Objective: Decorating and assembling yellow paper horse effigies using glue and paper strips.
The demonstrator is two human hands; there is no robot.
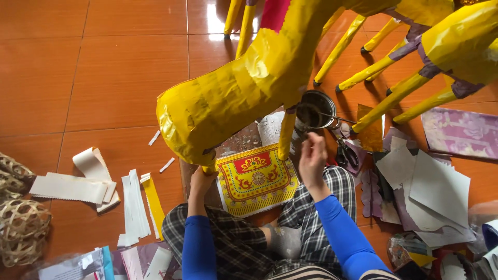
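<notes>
STEP: papering yellow horse figure [244, 88] | LEFT: left hand [201, 179] grips figure underside, frame centre | RIGHT: right hand [313, 155] pinched closed, contents unclear, beside metal pot [315, 110] | NEXT: likely requires steady support.

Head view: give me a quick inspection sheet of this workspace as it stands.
Surface: orange tiled floor.
Job's things: yellow paper-covered animal figure; round metal tin.
Clutter: white paper strips, grey paper sheets, red-and-yellow printed sheet, woven bamboo frame.
Grippers: left hand under the figure's head; right hand raised near the tin, fingers pinched.
Cables: nothing seen.
Surroundings: more yellow paper figures.
</notes>
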